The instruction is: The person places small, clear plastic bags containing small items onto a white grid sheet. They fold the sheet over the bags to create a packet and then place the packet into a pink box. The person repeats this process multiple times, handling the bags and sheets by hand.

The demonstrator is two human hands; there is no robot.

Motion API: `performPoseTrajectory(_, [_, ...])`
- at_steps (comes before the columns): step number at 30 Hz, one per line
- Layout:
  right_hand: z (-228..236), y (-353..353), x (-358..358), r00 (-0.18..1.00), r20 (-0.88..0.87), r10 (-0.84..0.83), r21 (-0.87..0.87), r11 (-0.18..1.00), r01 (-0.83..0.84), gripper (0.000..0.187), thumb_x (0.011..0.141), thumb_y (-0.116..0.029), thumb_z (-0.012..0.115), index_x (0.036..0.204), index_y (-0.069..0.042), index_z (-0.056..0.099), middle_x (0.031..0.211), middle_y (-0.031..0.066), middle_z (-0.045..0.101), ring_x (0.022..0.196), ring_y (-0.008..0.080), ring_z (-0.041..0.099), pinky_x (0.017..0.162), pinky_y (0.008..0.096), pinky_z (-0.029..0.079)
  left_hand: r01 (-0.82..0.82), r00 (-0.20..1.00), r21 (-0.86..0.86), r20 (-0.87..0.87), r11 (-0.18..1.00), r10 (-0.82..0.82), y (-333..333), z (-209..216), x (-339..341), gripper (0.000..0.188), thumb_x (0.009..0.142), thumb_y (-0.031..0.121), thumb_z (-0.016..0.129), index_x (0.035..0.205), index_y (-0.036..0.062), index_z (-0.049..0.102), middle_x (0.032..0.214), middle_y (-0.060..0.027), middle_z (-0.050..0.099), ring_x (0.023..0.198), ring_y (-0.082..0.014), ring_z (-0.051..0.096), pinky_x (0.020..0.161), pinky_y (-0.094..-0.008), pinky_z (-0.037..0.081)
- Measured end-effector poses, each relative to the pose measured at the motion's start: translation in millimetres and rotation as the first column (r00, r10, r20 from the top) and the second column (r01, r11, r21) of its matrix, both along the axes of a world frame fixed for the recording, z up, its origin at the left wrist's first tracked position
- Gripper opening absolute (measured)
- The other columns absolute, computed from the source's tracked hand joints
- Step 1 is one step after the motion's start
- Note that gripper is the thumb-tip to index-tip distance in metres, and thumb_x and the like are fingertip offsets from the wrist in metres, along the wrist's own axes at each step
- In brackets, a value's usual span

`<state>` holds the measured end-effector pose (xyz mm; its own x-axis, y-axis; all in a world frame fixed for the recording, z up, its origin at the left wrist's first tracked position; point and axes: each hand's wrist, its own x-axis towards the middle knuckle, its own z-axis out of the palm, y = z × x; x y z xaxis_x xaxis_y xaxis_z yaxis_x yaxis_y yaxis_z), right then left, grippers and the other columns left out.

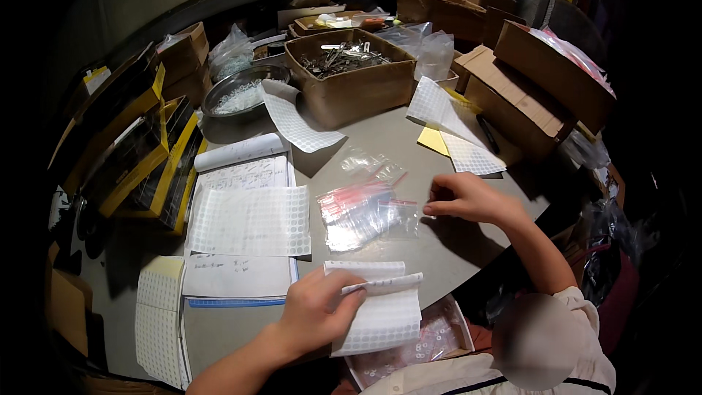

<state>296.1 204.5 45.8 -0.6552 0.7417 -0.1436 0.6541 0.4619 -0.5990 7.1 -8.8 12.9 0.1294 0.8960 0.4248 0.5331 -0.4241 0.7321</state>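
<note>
My left hand (318, 311) is closed on a folded white sheet of round stickers (380, 322), thumb on top, near the table's front edge. To the right, my right hand (472, 199) is held above the table with thumb and fingers pinched together. Whatever is between those fingertips, if anything, is too small to make out. Just left of them lies a single clear zip bag (402, 219) with a red strip. It overlaps a fanned pile of similar zip bags (349, 221). Behind the pile are a few more clear bags (365, 163).
An open notebook (238, 276) with a sticker sheet (248, 219) lies at left. Farther back stand a metal bowl (219, 110) of small clear pieces and a cardboard box (358, 91) of metal parts. Cartons (512, 95) line the right; a tray (462, 329) of bagged rings sits below the front edge.
</note>
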Motion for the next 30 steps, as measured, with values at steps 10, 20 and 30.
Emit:
performPoseTrajectory(10, [-19,-22,-51,0.993,0.114,0.035,0.397,0.915,-0.078,0.017,0.087,-0.008,0.071,0.098,-0.002,0.059,0.094,0.0198,0.068,0.095,0.0427,0.065,0.079,0.0499,0.052,0.015,0.999,0.028,0.037,1.0,-0.016,-2,1,1,0.015,0.084,0.008,0.08,0.097,0.0033,0.075,0.084,-0.0126,0.072,0.074,-0.0258,0.069,0.066,-0.0346,0.053])
performPoseTrajectory(20, [6,-4,-42,0.942,-0.084,0.324,0.097,0.944,-0.316,0.033,0.081,-0.008,0.067,0.113,-0.001,0.061,0.099,0.0218,0.068,0.095,0.041,0.066,0.083,0.0487,0.052,0.018,1.0,0.028,0.011,0.999,-0.019,-2,3,2,0.013,0.084,0.008,0.08,0.095,0.0039,0.075,0.084,-0.0122,0.072,0.074,-0.0269,0.069,0.067,-0.0355,0.053])
performPoseTrajectory(30, [-11,-23,-63,0.949,0.041,0.313,0.373,0.876,-0.305,0.026,0.089,0.003,0.064,0.113,-0.001,0.056,0.099,0.0169,0.064,0.091,0.0342,0.065,0.079,0.0416,0.052,0.021,1.0,0.021,0.022,1.0,-0.021,-2,0,0,0.012,0.084,0.007,0.08,0.095,0.0032,0.075,0.087,-0.0128,0.074,0.077,-0.0275,0.07,0.069,-0.0356,0.054])
